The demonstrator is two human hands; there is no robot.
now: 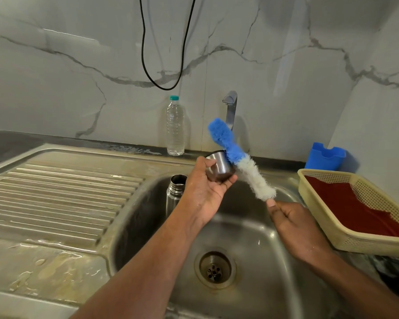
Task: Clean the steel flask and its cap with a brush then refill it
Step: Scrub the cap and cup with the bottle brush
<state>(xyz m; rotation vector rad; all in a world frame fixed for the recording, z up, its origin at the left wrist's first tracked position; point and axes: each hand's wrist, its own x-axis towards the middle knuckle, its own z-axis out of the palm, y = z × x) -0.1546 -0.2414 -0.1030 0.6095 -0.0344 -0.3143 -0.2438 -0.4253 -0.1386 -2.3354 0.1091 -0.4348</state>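
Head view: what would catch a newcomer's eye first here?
The blue and white brush, held over the sink by the right hand, stands out most. Beside it the left hand grips the steel cap, with the open flask upright in the basin behind the left wrist. A yellow basket sits at the right.

— Can any text, label, brand or number be read here?

— None can be made out. The plastic bottle [175, 127] at the back wall is clear and no label is seen on it (only ribbed plastic and a teal cap). No marking is seen on the blue holder [325, 157] or the basket [332, 236] either.

— And the steel pieces?

— Nothing legible is found there.
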